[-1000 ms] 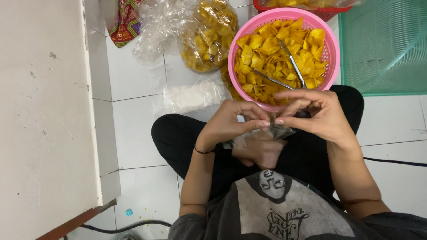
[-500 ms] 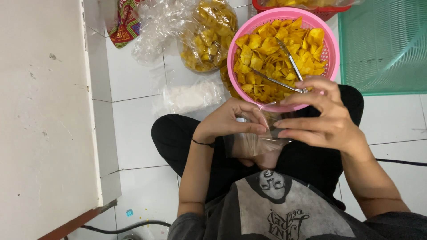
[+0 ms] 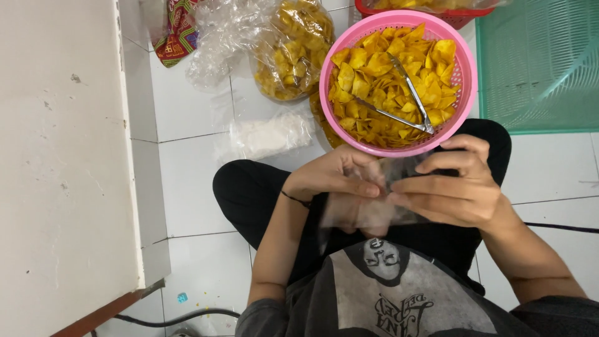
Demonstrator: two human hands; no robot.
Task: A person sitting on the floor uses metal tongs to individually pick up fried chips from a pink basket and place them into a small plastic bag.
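Both hands, left point(image 3: 337, 178) and right point(image 3: 458, 187), pinching a small clear plastic bag point(image 3: 368, 209) just below the round pink plastic basket point(image 3: 465, 81) of yellow chips, fingertips together at its mouth, probably to rub it open, metal tongs point(image 3: 399, 93) resting on the chips.

The left hand point(image 3: 337, 178) and right hand point(image 3: 458, 187) are pinching a clear plastic bag point(image 3: 368, 209) between them over the lap. Just beyond, a pink basket point(image 3: 465, 81) of yellow chips point(image 3: 374, 68) is sitting on the tiled floor point(image 3: 187, 168), metal tongs point(image 3: 405, 93) lying on top.
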